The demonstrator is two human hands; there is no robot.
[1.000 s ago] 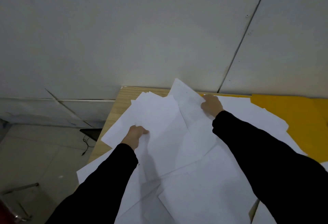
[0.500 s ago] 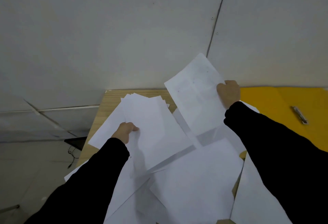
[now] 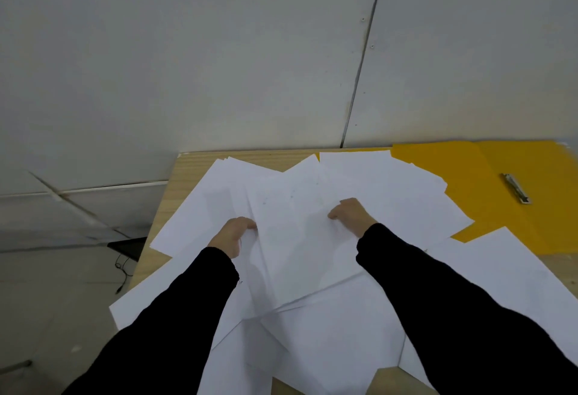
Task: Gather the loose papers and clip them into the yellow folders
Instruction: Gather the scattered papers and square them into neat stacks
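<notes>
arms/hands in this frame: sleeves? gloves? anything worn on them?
Both arms wear long, plain black sleeves reaching the wrists. The left hand and right hand are bare: no gloves, and no watch, rings or markings visible. The left sleeve and right sleeve look loose-fitting.

Head-worn view, forward and down, close over the table (image 3: pixel 200 163).

Wooden table (image 3: pixel 200 163), grey wall (image 3: pixel 187 50), black cable (image 3: pixel 122 269) on floor (image 3: pixel 47 301)

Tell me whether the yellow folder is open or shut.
Open. The yellow folder lies flat on the table, both panels spread, its metal clip exposed with no sheets under it.
</notes>
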